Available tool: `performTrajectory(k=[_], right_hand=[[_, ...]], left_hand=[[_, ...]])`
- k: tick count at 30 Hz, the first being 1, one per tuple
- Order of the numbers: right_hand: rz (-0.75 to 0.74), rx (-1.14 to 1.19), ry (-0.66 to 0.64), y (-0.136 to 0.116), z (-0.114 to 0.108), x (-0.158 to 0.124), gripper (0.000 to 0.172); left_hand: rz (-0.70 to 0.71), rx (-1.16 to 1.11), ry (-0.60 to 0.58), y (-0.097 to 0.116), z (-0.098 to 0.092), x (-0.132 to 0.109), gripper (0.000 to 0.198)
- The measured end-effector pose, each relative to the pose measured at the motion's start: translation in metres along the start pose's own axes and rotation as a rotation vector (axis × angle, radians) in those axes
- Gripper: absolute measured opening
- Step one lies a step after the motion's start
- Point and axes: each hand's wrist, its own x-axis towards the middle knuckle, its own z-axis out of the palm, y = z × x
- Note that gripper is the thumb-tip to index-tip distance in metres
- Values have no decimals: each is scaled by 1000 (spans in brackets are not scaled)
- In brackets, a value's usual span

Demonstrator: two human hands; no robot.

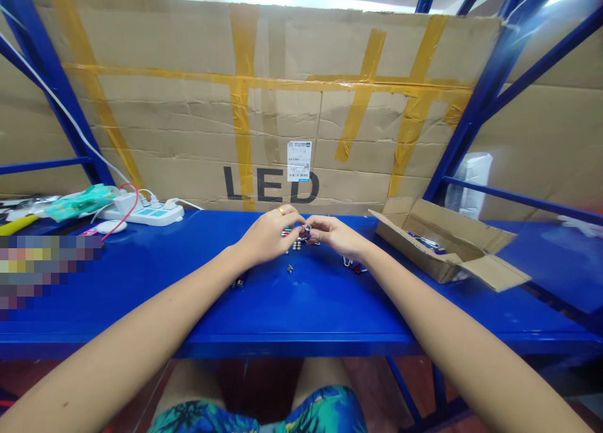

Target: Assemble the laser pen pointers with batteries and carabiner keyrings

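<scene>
Head view: a huge cardboard sheet (198,119) stands at the back, with tape and big black letters on it. In front is a blue table (198,313). An open box (409,251) sits on its right side, and a white power strip (162,214) lies far back on the left.

The two hands are close together over the middle. The right hand (336,237) pinches a tiny part with its thumb and finger. The left hand (271,234) has its fingertips bent in right beside that part, but I cannot tell if they grip it too.

Near the right wrist lies a red and white loop (354,266). Under the hands is a bunch of shiny bits (296,246). The tiny part (308,230) is up between the hands, dark with a shiny round top. One loose bit (290,269) lies alone, nearer the person.

The step now looks like fingertip work on the tiny part. I think the next move calls for a soft, steady pinch
</scene>
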Motion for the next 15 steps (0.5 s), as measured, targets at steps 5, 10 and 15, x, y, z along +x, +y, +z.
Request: performTrajectory(k=[5, 10, 15], right_hand=[[-40, -168, -54, -6, -6, -2, 9], [-47, -259, -71, -6, -5, -1, 8], [-68, -260, -65, -4, -5, -1, 7]], left_hand=[[-99, 103, -250, -15, -7, -2, 22], [-58, 43, -223, -17, -4, -5, 25], [55, 51, -136, 0, 0, -4, 26]])
